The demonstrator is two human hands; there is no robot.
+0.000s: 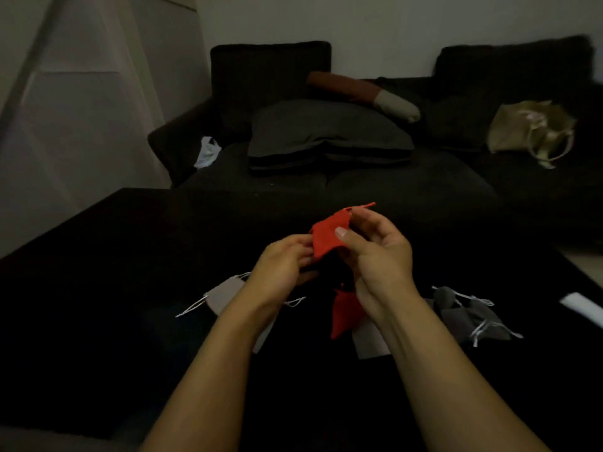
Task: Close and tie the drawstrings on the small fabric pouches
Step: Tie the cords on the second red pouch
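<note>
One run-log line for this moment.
phase: closing | held: red pouch | left hand: grips pouch | right hand: pinches pouch | table: second red pouch

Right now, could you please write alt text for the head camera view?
Two bare hands, left hand and right hand, hold up a small red fabric pouch above a dark table. Another red pouch and grey drawstring pouches lie below; a dark sofa stands behind.

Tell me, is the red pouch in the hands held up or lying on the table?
Held up: both hands pinch the red pouch above the dark table.
</note>
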